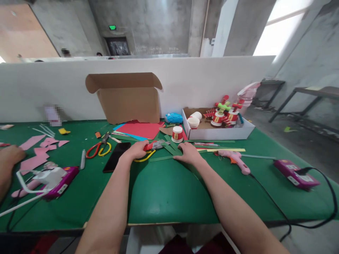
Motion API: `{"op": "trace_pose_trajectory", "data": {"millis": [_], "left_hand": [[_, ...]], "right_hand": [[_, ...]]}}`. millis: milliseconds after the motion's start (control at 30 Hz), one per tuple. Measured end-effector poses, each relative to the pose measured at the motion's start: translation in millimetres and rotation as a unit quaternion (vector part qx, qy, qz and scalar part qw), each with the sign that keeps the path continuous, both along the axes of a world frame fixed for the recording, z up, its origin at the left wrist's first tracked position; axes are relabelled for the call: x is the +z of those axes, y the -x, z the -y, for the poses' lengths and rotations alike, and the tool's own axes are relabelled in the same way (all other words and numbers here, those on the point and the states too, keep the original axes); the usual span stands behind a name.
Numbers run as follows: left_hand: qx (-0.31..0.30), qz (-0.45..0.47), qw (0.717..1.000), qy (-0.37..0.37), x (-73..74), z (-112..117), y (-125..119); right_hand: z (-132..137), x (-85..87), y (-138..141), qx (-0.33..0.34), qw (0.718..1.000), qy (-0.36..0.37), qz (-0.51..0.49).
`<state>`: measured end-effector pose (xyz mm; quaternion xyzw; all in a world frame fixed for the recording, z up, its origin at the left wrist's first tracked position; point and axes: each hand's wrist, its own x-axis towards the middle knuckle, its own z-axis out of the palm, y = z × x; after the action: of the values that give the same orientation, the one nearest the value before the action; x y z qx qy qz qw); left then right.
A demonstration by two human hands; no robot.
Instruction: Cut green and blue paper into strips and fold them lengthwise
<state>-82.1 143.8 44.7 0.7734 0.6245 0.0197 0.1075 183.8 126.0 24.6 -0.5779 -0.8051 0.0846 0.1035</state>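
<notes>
My left hand is closed around scissors with red and yellow handles, blades pointing right. Green paper strips lie crossed just beyond the blade tips. At their right end is my right hand, its thumb and fingers closed on a strip; part of the grip is hidden. Behind the strips stands a red and white paper cup. A black phone lies left of my left hand, with a second pair of scissors beyond it.
A white box holds cups and spring-like paper figures. Right of my hand lies a pink glue gun, corded near a purple power strip. Red card and an open cardboard box stand behind. Another person's hand is far left.
</notes>
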Motion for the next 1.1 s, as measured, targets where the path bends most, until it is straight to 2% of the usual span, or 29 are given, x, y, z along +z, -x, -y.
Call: {"op": "trace_pose_trajectory", "data": {"millis": [133, 300, 367, 467, 667, 800, 933, 1100], "left_hand": [[0.056, -0.015, 0.998, 0.009, -8.3, -1, -9], [0.094, -0.031, 0.994, -0.035, -6.1, 1, -19], [0.064, -0.013, 0.992, -0.111, -4.8, 2, -25], [-0.044, 0.040, 0.977, -0.206, -7.7, 4, -41], [-0.208, 0.067, 0.959, -0.180, -31.6, 12, -80], [-0.218, 0.078, 0.956, -0.182, -43.3, 12, -91], [-0.218, 0.089, 0.955, -0.180, -45.7, 9, -93], [-0.236, 0.112, 0.948, -0.181, -46.7, 8, -91]], "right_hand": [[2, -0.8, 4, 0.010, 1.000, -0.005, -0.003], [2, 1.9, 2, 0.024, 1.000, 0.011, -0.010], [3, 2.9, -1, 0.028, 0.999, 0.016, -0.020], [6, 2.7, -4, 0.038, 0.999, 0.019, -0.033], [7, -3.6, -8, 0.037, 0.998, 0.001, -0.049], [0, -8.9, -15, 0.057, 0.994, 0.022, -0.089], [-5, -12.5, -23, 0.057, 0.990, 0.021, -0.129], [-7, -10.6, -29, 0.064, 0.989, 0.008, -0.131]]}}
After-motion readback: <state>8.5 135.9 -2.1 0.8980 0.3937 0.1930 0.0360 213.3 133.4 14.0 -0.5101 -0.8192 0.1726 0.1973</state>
